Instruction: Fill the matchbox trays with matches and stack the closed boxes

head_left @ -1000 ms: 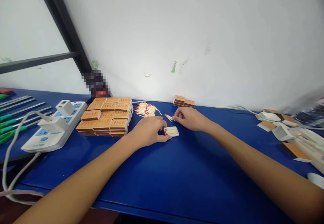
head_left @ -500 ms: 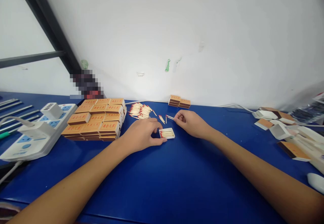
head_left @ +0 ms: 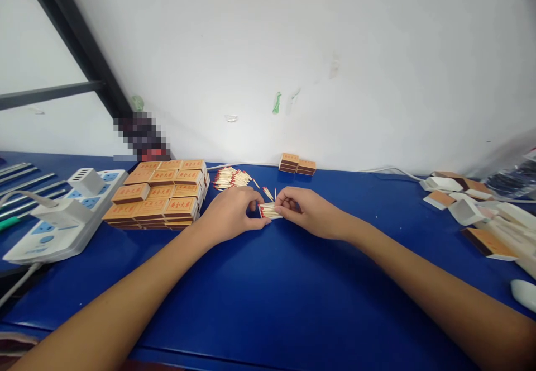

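A small white matchbox tray [head_left: 276,217] with red-tipped matches [head_left: 268,210] in it lies on the blue table. My left hand [head_left: 230,214] grips the tray's left end between thumb and fingers. Over its right end, my right hand [head_left: 305,210] is closed in a pinch on matches, which lie level with the tray; its fingers hide that end. A few loose matches [head_left: 268,193] rest just behind the tray. Farther back on the left is a heap of matches [head_left: 233,177], heads pointing mostly left or toward me.
Orange matchboxes [head_left: 157,195] are stacked left of my left hand, beside a white power strip [head_left: 71,220]. A few more matchboxes [head_left: 296,164] stand against the wall. Empty sleeves and trays [head_left: 467,209] clutter the right side. A white cable [head_left: 389,170] runs along the back.
My right hand has moved left and toward me, bringing its matches from behind the tray to the tray's right end. My left hand still grips the tray.
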The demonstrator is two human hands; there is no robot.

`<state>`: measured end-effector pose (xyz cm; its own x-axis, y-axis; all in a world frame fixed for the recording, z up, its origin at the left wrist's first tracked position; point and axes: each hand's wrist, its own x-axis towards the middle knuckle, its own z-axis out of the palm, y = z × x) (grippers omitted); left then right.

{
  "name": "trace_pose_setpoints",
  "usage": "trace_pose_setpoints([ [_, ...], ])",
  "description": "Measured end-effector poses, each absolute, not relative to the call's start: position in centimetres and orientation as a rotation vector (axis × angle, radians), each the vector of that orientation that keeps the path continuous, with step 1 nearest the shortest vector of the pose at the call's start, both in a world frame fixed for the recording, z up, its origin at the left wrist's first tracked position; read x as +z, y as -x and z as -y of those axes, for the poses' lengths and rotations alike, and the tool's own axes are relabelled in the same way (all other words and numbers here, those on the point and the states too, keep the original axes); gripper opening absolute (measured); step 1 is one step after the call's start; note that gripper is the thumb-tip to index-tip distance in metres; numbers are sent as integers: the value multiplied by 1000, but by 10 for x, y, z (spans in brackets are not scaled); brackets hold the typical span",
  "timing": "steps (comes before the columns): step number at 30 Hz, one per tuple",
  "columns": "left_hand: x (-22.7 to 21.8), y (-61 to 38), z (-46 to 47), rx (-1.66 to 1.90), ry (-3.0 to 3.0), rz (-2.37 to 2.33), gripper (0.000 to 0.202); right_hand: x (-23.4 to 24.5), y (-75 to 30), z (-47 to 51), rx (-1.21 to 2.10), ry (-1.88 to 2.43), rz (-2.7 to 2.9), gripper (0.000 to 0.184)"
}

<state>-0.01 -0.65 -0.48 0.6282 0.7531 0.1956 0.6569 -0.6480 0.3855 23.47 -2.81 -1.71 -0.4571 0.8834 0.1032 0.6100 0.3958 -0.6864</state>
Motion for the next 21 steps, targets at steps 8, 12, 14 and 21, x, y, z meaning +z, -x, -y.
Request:
trace_pose_setpoints([
  [8,-5,1,5,510,-2566,-1122,24,-12,-240,29,540,1234,2302,11],
  [12,-3,0,6,484,-2584,-1129,24,-10,-239,28,592,1314,2207,11],
  [14,-3,0,7,470,-2587,-1126,25,-12,-235,21,567,1494,2041,14],
  [21,-3,0,10,419,-2635,-1047,25,-17,-208,-12,459,1872,1852,27],
])
